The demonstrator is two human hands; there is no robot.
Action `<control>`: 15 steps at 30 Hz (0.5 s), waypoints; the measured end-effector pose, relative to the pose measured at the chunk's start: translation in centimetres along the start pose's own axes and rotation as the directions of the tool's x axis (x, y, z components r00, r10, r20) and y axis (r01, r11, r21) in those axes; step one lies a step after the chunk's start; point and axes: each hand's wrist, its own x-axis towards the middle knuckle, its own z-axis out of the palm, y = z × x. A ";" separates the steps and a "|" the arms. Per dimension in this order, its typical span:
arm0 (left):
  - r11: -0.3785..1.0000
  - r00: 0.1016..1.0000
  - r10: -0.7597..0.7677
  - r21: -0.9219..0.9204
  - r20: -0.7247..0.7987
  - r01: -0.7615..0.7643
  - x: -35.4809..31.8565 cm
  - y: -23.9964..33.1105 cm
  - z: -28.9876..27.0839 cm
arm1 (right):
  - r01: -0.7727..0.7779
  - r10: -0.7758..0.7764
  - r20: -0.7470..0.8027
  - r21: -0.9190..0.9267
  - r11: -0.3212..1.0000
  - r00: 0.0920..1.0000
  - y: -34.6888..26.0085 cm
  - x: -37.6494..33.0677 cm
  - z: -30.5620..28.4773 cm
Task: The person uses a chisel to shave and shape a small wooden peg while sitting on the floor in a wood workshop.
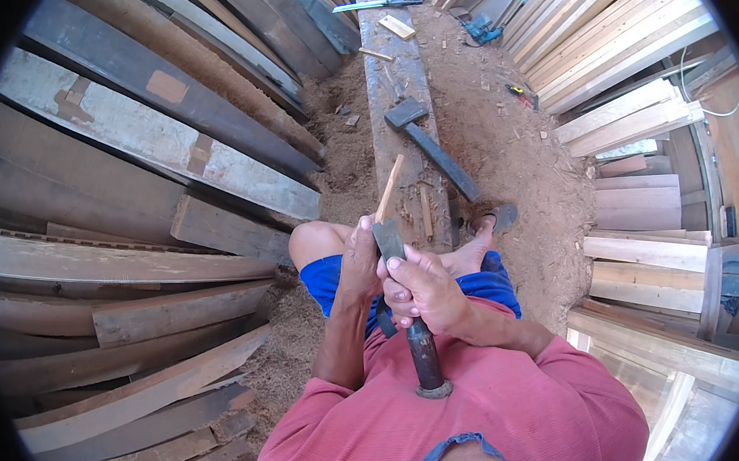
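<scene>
Nearest us, our right hand point(425, 291) grips a chisel point(410, 313), while our left hand point(359, 261) pinches a thin wooden stick point(389, 190) against its blade. We judge the shaving partly done. Farther along the beam point(395, 100) lie a hatchet point(427, 141) and a saw point(375, 4); we see no containers.

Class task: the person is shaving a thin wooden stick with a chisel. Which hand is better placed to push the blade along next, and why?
Right. The right hand already grips the chisel by its handle, while the left hand pinches the wooden stick against the blade.
</scene>
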 end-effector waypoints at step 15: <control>0.999 0.999 0.040 0.024 -0.036 -0.039 2.9 -0.4 -2.3 | -0.153 0.148 0.053 0.110 0.982 0.988 -1.2 2.2 1.1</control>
